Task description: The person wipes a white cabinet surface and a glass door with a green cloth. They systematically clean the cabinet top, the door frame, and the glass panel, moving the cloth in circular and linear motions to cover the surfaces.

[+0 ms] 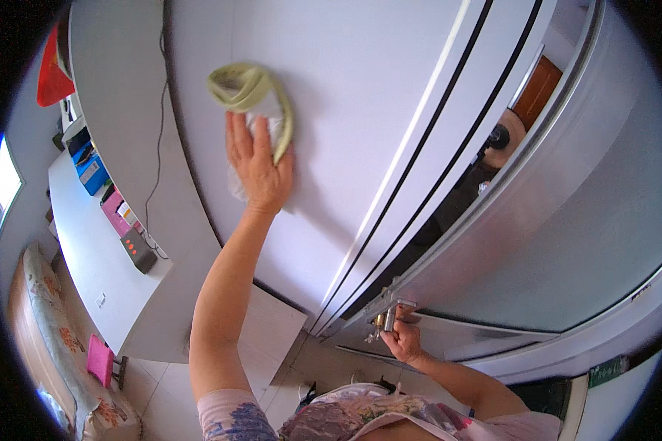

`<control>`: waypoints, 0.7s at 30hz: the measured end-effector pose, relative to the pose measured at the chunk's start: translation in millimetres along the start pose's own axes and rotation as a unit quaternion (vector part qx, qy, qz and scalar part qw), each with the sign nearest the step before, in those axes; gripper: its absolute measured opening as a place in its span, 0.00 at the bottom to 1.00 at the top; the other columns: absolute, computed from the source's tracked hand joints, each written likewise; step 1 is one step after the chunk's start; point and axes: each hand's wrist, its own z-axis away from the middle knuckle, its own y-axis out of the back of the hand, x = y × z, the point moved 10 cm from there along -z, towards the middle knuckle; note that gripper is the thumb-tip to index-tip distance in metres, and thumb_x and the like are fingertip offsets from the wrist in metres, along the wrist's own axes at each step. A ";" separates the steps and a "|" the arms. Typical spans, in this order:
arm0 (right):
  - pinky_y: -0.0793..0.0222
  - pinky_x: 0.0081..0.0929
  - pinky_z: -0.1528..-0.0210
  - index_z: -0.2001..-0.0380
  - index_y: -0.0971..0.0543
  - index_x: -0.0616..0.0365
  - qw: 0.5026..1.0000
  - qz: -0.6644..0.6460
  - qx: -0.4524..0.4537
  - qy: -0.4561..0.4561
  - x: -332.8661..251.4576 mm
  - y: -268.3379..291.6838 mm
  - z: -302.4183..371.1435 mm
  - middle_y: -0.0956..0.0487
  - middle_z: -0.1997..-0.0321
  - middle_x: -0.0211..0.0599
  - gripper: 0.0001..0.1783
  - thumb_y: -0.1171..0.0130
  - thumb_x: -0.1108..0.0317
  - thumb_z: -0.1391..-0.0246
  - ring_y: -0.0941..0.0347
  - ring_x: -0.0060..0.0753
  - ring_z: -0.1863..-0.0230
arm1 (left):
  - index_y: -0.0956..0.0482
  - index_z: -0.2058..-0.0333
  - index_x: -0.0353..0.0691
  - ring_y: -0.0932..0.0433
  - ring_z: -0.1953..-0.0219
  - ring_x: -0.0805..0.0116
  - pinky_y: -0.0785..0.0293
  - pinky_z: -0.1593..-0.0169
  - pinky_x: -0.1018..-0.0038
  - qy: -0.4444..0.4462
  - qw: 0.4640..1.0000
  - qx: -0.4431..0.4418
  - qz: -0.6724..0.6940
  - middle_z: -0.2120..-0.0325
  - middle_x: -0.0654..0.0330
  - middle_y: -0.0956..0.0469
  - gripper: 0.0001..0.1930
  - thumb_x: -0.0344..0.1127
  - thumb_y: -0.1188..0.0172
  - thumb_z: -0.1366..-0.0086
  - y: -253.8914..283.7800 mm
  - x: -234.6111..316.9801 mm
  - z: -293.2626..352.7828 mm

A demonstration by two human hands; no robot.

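My left hand (261, 165) holds a pale cloth with a yellow-green border (244, 87) pressed against a white upright panel (331, 81). Its fingers are stretched flat over the cloth, and the border is bunched above the fingertips. Lower right, the fingers of my right hand (404, 342) are curled around the metal door handle (389, 319) of a framed door with a frosted pane (559, 242). A key seems to hang by the lock, beside the fingers.
To the left stands a white cabinet with a shelf (88, 242), bearing a blue box (90, 170), pink packages and a grey power strip (137, 251). Its cable (159, 140) runs up the cabinet side. A pink folding stool (100, 360) and a flower-patterned covered seat (59, 331) stand lower left.
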 end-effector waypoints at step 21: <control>0.50 0.26 0.84 0.84 0.38 0.56 0.995 -0.085 -0.053 0.012 21.0 -14.9 2.5 0.42 0.90 0.27 0.17 0.41 0.64 0.54 0.48 0.23 0.88 | 0.50 0.41 0.36 0.61 0.37 0.42 0.63 0.38 0.55 0.012 0.996 -0.085 0.037 0.39 0.42 0.59 0.30 0.32 0.56 0.43 10.9 66.3 62.3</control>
